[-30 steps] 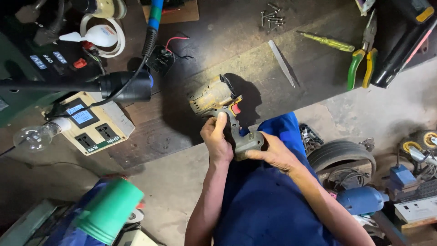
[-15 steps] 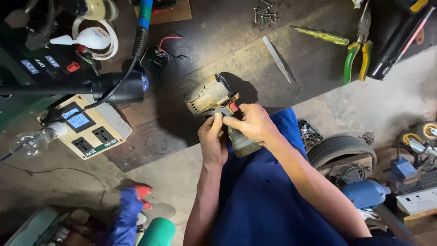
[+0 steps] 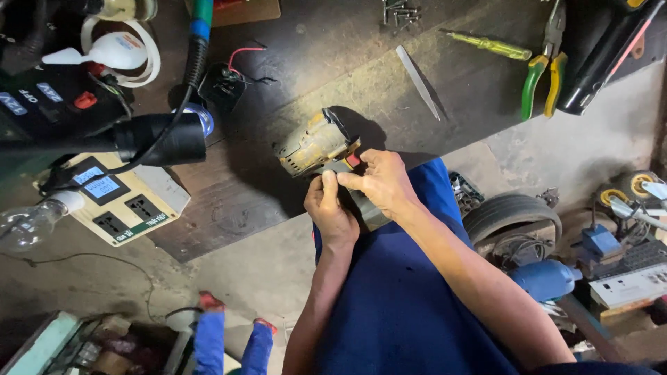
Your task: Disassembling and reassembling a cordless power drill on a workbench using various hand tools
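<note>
Head view: both hands, left hand point(image 3: 332, 212) and right hand point(image 3: 379, 182), pinch the cordless drill point(image 3: 316, 144) at its handle, on the bench edge. Risk: trigger bump or slip (bench edge close).

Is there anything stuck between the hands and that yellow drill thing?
Nothing visible is. The left hand and the right hand are both right on the handle of the yellow power drill, fingers touching it, at the edge of the dark workbench.
</note>
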